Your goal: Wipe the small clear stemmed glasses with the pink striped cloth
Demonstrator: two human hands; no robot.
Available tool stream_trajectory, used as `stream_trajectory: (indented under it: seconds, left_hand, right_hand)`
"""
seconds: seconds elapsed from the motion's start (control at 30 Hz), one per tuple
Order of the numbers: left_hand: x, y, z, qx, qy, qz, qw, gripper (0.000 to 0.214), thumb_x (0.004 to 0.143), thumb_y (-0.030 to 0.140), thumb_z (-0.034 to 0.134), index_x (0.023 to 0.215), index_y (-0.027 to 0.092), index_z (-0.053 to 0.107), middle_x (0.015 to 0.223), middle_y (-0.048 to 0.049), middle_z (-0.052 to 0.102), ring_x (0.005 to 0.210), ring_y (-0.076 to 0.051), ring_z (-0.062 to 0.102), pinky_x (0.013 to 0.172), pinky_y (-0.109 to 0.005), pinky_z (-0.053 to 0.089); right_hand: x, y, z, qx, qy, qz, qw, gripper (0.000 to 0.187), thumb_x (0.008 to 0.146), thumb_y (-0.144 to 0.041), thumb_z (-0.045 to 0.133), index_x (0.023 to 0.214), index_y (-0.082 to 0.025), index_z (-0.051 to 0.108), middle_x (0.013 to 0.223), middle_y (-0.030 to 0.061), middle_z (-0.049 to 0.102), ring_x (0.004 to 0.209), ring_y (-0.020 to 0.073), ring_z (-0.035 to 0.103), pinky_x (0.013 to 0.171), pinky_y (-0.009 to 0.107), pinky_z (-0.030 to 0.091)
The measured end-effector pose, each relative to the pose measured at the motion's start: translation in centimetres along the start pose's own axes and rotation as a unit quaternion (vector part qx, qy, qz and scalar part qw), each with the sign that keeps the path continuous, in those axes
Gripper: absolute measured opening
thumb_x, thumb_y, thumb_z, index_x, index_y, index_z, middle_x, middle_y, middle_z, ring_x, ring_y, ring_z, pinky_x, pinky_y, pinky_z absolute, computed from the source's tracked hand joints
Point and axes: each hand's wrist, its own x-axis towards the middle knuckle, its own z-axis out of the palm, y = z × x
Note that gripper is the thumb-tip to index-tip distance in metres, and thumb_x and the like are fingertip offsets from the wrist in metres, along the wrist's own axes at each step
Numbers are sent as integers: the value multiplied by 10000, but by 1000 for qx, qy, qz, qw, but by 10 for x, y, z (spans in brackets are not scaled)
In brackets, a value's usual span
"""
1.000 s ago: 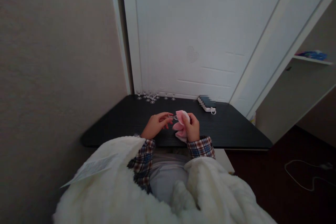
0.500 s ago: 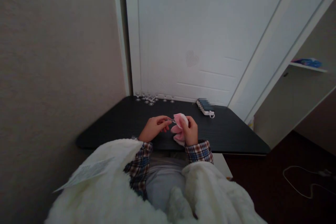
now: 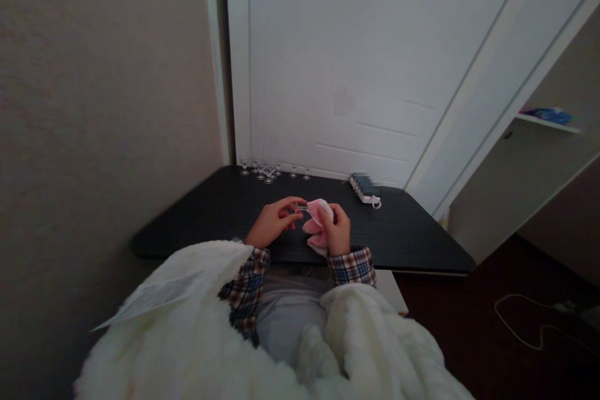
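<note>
Glass (image 3: 301, 207), small and clear, is held between the two hands above the front half of the table (image 3: 201, 219). Left hand (image 3: 269, 224): thumb and fingers pinch the exposed end, which appears to be the foot. Right hand (image 3: 340, 234): closed on a pink and white cloth (image 3: 317, 225), which covers the far end of the glass. Part of the cloth hangs below the right fingers in folds. The bowl is hidden, so its contents cannot be determined.

Plaid cuffs (image 3: 351, 267) show at both wrists, under a white fleecy garment (image 3: 187, 325) bearing a printed label (image 3: 154, 297); the print is not legible.

Beyond the hands, a set of stemmed glasses (image 3: 269, 177) stands upright along the rear edge of the black table. Most are grouped close together toward the left; two stand slightly apart on the right of the group. All are too small in view to establish whether they contain anything.

Right of centre, near the rear edge, lies a white device (image 3: 370, 199) with a ring at its near corner; its dark upper face is pixelated.

Behind the table rises a white panel (image 3: 300, 56). At far right, a shelf (image 3: 569, 128) carries a blue item (image 3: 553, 115), not identifiable. A pale cord (image 3: 515, 334) lies on the dark floor (image 3: 450, 312).
</note>
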Motion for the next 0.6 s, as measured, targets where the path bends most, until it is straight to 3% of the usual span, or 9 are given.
stream_trajectory:
  seconds: [0.27,0.6]
  left_hand:
    - [3,-1,0,-3,-17,-35,999,470,770,488,607,1097,153,647,727,-35,675,585,-134,593,515,-223,444]
    - [4,-3,-1,26,-18,-40,999,449,753,505,619,1030,156,675,744,-35,680,579,-137,595,488,-217,423]
  right_hand:
    - [1,-1,2,0,21,21,1000,285,778,-467,574,746,-186,608,684,-17,569,645,119,488,613,237,399]
    - [1,-1,1,-7,16,12,1000,270,783,-455,574,746,-189,600,701,-20,557,669,121,487,631,238,402]
